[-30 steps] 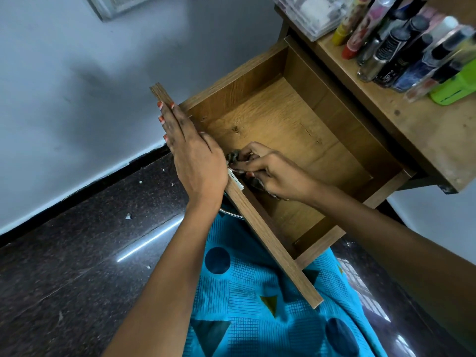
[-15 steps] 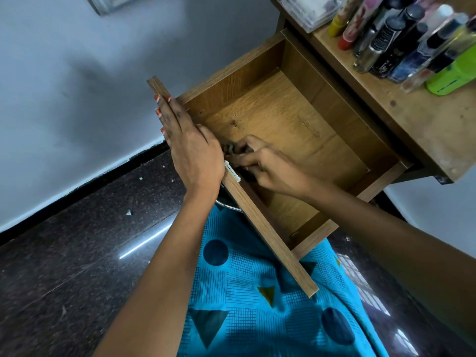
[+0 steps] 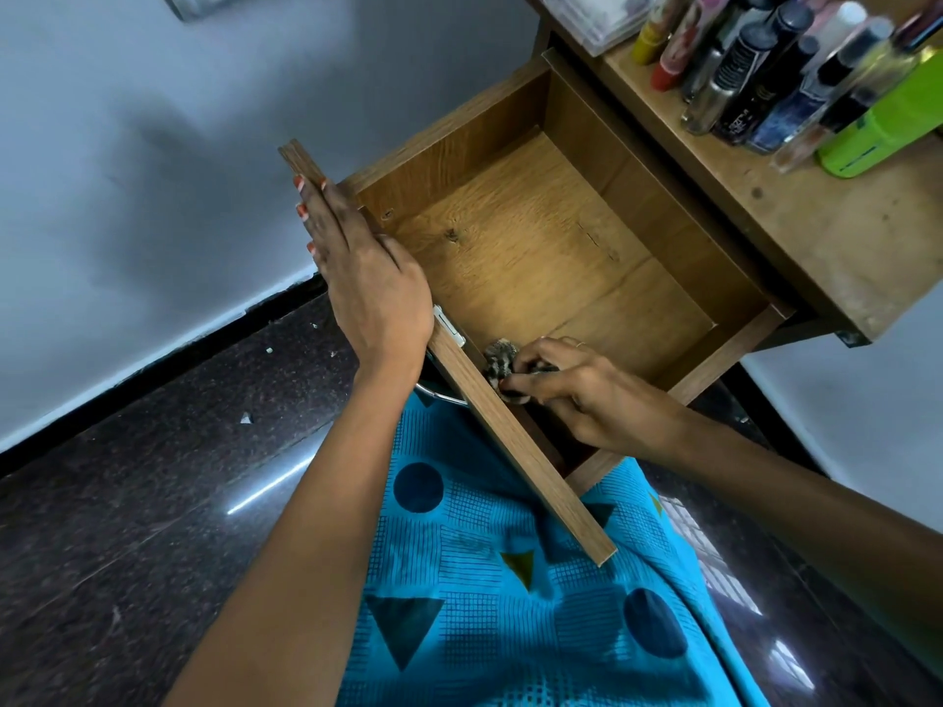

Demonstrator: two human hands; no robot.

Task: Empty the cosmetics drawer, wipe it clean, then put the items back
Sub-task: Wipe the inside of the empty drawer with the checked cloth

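The wooden drawer [image 3: 551,237] is pulled out over my lap, and nothing lies on its bare bottom. My left hand [image 3: 367,278] lies flat along the top of the drawer's front panel [image 3: 515,446], fingers straight and pressed against it. My right hand [image 3: 576,395] is inside the drawer at the near corner, behind the front panel, fingers pinched on a small crumpled dark patterned cloth [image 3: 499,363]. Several cosmetic bottles and tubes [image 3: 755,79] stand on the table top above the drawer.
The wooden table top [image 3: 816,237] is at the right, with a green bottle [image 3: 888,130] and a clear plastic box [image 3: 592,12] on it. A grey wall is to the left, dark speckled floor [image 3: 127,502] below. My blue patterned garment [image 3: 485,604] covers my lap.
My right hand has slid with the cloth along the inside of the front panel, from beside my left hand towards the near right corner. My left hand has stayed on the panel.
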